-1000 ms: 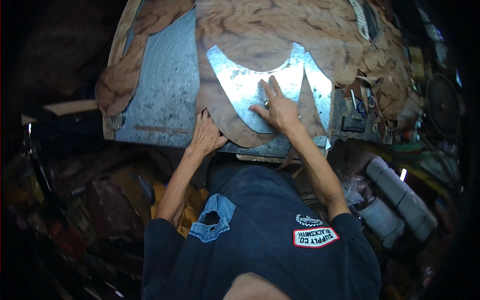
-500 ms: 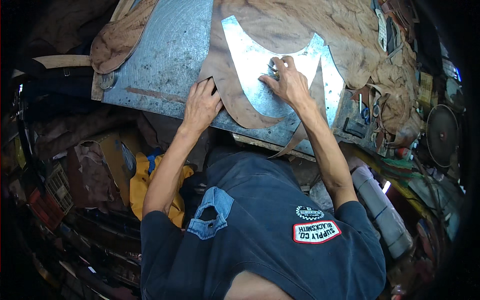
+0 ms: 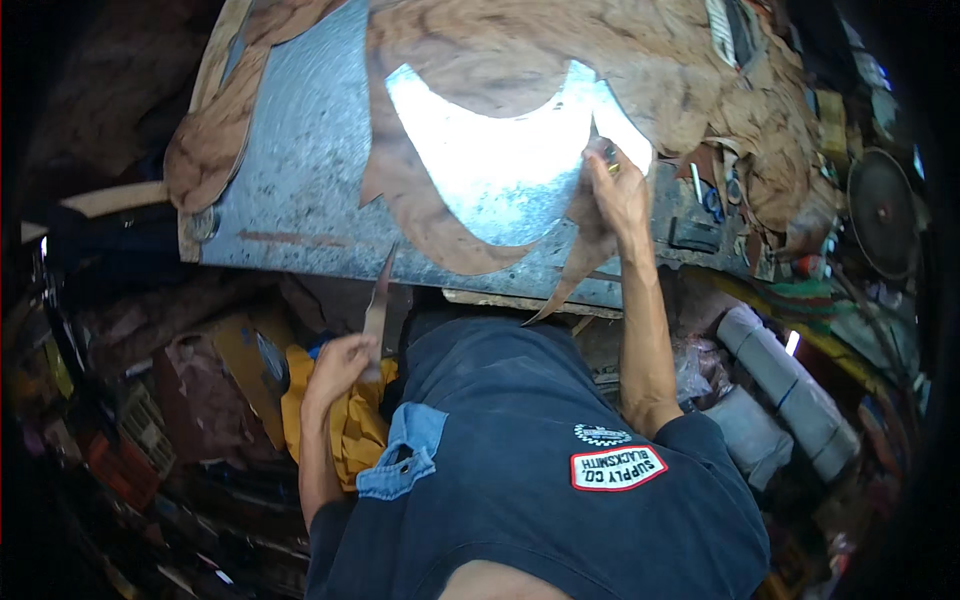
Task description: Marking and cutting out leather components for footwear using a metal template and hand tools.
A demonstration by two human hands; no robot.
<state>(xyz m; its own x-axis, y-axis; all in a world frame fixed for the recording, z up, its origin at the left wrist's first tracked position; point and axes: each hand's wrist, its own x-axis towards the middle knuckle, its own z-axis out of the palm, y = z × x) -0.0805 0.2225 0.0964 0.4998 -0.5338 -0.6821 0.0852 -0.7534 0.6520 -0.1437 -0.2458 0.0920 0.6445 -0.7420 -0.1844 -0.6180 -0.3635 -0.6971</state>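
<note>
A brown leather hide [image 3: 490, 50] lies over a metal-topped table [image 3: 310, 150]. A bright curved area within the hide looks like the metal top showing through a cut-out; glare makes this hard to tell. Narrow leather tails hang around it toward the table's near edge. My left hand [image 3: 338, 370] is closed on one end of a thin, pointed leather strip [image 3: 378, 305], which sticks up toward the table's front edge. Over the right side of the bright area, my right hand [image 3: 622, 190] is closed around a small object that I cannot make out, beside a leather tail [image 3: 580, 255].
Right of the hide sit blue-handled scissors [image 3: 712, 204], a dark flat block [image 3: 693, 235] and leather scraps. A round fan [image 3: 882, 212] stands farther right. A yellow cloth [image 3: 345, 425] and a cardboard box [image 3: 235, 365] are below left. Wrapped rolls [image 3: 790, 390] lie at lower right.
My left hand has come off the hide's edge and back toward my body, now with a leather strip. My right hand has moved right across the bright area.
</note>
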